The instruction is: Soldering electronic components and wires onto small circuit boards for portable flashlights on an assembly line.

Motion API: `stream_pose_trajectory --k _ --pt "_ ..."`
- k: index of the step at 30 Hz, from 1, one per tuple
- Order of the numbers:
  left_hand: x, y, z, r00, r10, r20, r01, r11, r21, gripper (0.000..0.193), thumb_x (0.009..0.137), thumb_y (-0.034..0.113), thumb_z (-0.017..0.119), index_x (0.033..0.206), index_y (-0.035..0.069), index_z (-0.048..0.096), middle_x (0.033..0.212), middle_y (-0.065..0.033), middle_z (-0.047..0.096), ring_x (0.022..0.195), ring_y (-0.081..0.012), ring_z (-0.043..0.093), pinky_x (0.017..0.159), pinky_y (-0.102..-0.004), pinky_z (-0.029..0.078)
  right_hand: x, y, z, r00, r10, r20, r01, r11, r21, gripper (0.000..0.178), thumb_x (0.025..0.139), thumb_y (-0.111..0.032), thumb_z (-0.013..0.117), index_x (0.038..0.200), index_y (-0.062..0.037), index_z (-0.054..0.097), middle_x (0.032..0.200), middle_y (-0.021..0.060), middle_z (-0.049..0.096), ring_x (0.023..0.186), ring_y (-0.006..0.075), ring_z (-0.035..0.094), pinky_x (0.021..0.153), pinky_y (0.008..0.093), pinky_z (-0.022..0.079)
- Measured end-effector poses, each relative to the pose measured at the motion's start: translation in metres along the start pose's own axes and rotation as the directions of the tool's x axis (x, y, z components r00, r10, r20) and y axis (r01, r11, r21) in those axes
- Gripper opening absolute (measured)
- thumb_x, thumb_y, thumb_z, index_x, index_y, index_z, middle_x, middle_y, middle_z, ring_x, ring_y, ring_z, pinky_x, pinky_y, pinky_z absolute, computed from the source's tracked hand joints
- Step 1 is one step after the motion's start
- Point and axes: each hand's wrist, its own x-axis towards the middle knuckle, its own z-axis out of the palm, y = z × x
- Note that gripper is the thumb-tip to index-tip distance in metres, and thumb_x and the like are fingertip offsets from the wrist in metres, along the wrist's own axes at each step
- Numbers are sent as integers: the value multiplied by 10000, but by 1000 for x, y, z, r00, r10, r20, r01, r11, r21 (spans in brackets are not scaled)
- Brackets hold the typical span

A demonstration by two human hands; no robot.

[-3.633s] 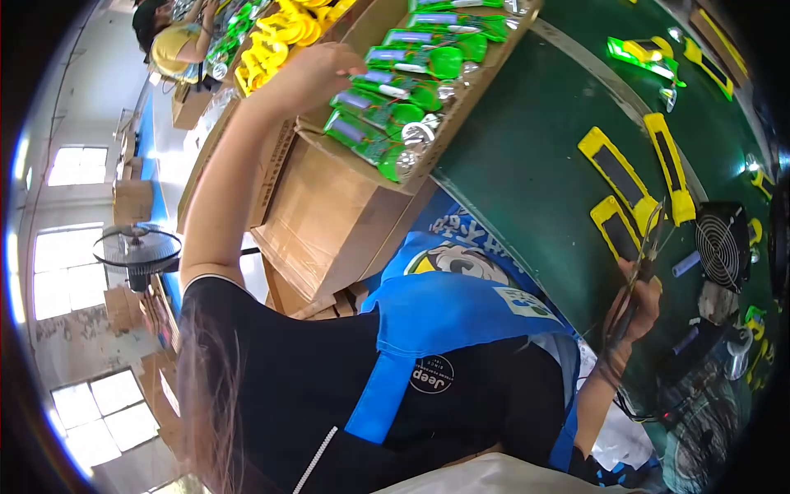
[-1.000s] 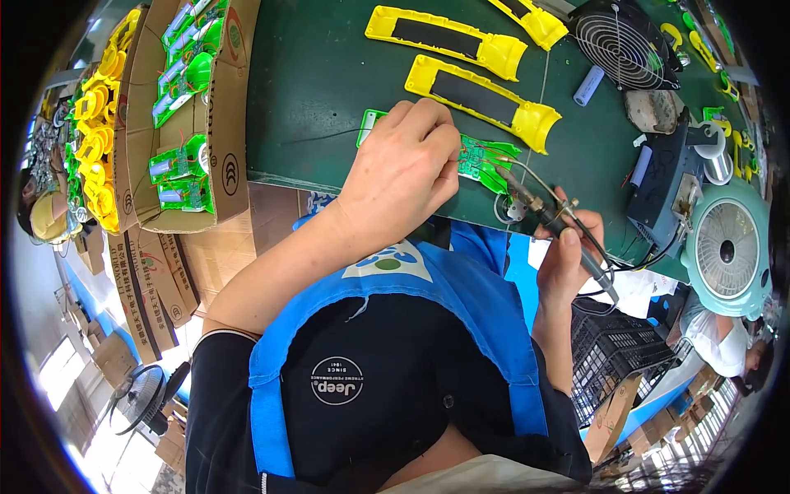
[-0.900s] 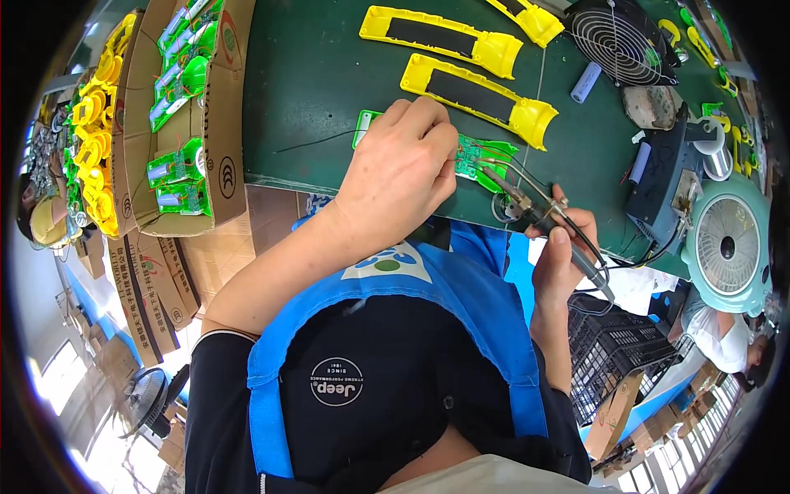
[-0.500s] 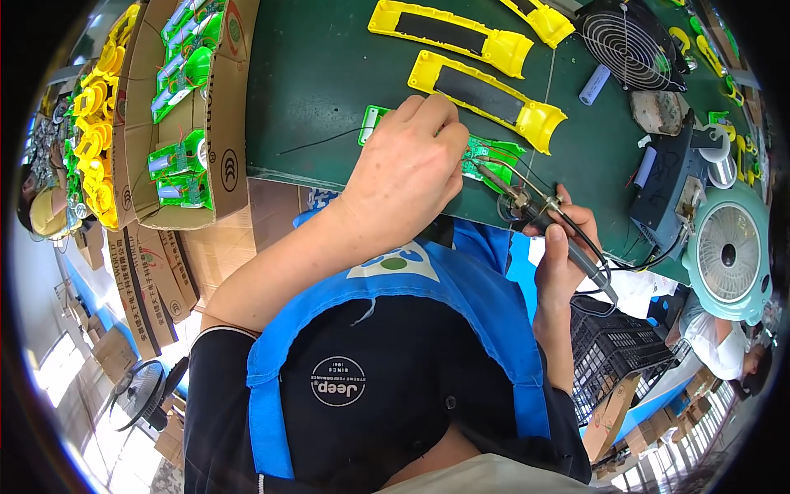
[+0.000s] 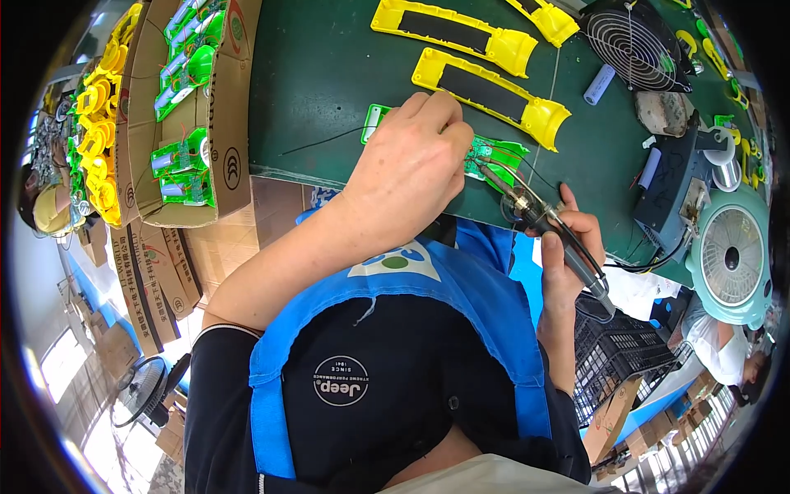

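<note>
My right hand [image 5: 569, 245] is closed round the dark handle of a soldering iron [image 5: 583, 267]. The iron's tip meets a small green circuit board [image 5: 479, 153] in a green plastic casing [image 5: 511, 159]. Over the casing's middle lies my left hand [image 5: 411, 165], its fingers bent and pinched together; whatever they grip is hidden beneath them. Thin wires run along the board, and a dark wire [image 5: 325, 142] sticks out to the left. Just beyond is a yellow casing half [image 5: 494, 95] with a black inlay.
More yellow casing halves [image 5: 453, 37] lie at the far side of the green table [image 5: 313, 74]. A cardboard box [image 5: 226, 148] of green casings with batteries stands left. On the right are a loose battery [image 5: 599, 84], a black fan [image 5: 634, 49], a blue-grey soldering station [image 5: 668, 193] and a pale green fan [image 5: 731, 257].
The soldering iron and right hand have shifted very slightly, with the tip still at the board. My left hand stays on the casing. The whole view has moved a little.
</note>
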Motion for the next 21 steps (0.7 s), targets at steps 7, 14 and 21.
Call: stream_pose_trajectory --k 7,14,21 --pt "1 3 -3 999 -24 40 23 1000 6 147 673 -26 643 746 9 520 941 -110 549 890 -305 559 748 -385 482 -5 7 -3 992 50 -119 -36 992 120 264 879 -236 631 956 -20 500 670 83 643 646 148 654 1088 564 251" --pt "2 2 -1 999 -10 31 10 1000 9 148 673 -27 643 746 9 519 940 -108 549 888 -303 559 747 -387 480 -4 7 -3 992 25 -120 -6 988 157 252 886 -223 617 972 -16 501 697 81 645 666 152 651 1087 559 258" --pt "1 3 -2 999 -20 28 20 1000 2 144 676 -34 638 743 8 518 935 -104 547 885 -294 549 749 -382 476 -3 1 -2 981 6 -192 45 964 262 333 875 -160 640 1087 1 441 981 139 585 811 171 626 725 289 538"
